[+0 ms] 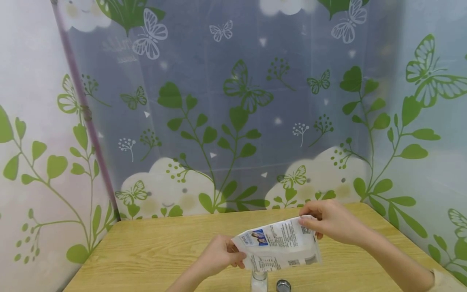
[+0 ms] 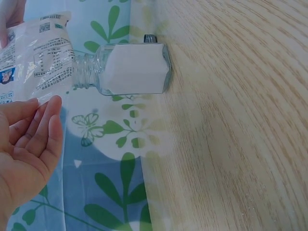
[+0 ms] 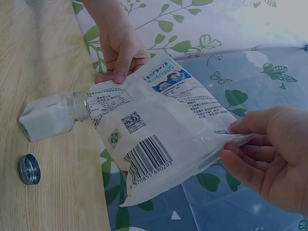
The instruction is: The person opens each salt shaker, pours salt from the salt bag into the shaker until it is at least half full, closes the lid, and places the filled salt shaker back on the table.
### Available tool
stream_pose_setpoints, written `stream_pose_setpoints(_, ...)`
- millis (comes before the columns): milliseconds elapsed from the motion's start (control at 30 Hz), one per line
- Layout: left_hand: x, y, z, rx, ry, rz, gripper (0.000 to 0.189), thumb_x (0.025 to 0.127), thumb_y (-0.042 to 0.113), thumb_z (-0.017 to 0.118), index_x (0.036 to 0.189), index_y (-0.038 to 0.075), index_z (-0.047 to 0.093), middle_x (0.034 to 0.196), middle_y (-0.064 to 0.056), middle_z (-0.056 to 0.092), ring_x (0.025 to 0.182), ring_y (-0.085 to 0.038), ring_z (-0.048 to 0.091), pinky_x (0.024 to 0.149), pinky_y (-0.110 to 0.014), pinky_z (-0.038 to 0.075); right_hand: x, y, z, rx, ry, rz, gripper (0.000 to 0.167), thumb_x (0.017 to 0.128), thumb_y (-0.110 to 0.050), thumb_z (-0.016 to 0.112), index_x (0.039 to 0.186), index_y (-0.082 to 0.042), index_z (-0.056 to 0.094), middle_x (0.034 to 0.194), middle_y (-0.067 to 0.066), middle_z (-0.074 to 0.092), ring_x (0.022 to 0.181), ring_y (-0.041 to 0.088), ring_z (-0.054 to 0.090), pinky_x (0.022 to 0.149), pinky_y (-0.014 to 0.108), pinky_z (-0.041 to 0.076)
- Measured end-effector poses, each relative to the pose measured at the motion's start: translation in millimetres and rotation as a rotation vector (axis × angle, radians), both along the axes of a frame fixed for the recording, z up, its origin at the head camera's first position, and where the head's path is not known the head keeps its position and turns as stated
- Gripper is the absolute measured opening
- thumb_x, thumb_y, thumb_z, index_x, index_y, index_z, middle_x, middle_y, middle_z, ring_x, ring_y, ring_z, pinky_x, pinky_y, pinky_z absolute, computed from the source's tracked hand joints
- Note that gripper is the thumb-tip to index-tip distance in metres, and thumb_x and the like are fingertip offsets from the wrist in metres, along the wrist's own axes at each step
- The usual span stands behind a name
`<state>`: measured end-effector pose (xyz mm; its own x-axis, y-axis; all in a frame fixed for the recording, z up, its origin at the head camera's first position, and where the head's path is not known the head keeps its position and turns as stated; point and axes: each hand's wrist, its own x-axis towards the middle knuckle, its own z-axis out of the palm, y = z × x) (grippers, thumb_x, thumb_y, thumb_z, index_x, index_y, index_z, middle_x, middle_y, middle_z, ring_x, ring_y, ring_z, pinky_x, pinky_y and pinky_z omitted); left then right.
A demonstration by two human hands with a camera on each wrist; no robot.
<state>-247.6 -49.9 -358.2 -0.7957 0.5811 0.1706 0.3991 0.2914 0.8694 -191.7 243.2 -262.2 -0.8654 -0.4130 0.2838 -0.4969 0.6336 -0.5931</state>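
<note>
A white printed plastic bag (image 1: 279, 243) hangs tilted between both hands, its right end higher in the head view. My left hand (image 1: 220, 256) pinches the lower left end, thumb on the printed face. At the opposite end, my right hand (image 1: 333, 223) grips a corner between thumb and fingers. Right under the bag's lower edge stands a clear glass jar (image 3: 45, 115), uncapped, largely filled with something white. Its threaded neck meets the bag's edge in the wrist views; whether they touch, I cannot tell. The bag's opening and contents are hidden.
A silver screw lid (image 1: 283, 286) lies on the wooden table (image 1: 164, 243), just right of the jar. Behind the table hangs a blue curtain (image 1: 204, 121) printed with leaves and butterflies, and paler printed sheets (image 1: 33, 101) flank both sides.
</note>
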Motion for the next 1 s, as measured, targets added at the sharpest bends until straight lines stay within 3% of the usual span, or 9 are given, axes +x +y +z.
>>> stream_pose_setpoints(1000,-2.5,-0.5,-1.5,0.016,0.015,-0.003,0.009,0.081,0.007,0.067,0.086,0.001,0.071,0.067,-0.007,0.068,0.062,-0.019,0.065,0.057,-0.026,0.051,-1.5,-0.7,-0.1,0.013,0.029,-0.007,0.018,0.091,-0.024,0.06,0.095,-0.007,0.063,0.074,-0.006,0.062,0.052,0.007,0.053,0.048,0.027,0.048)
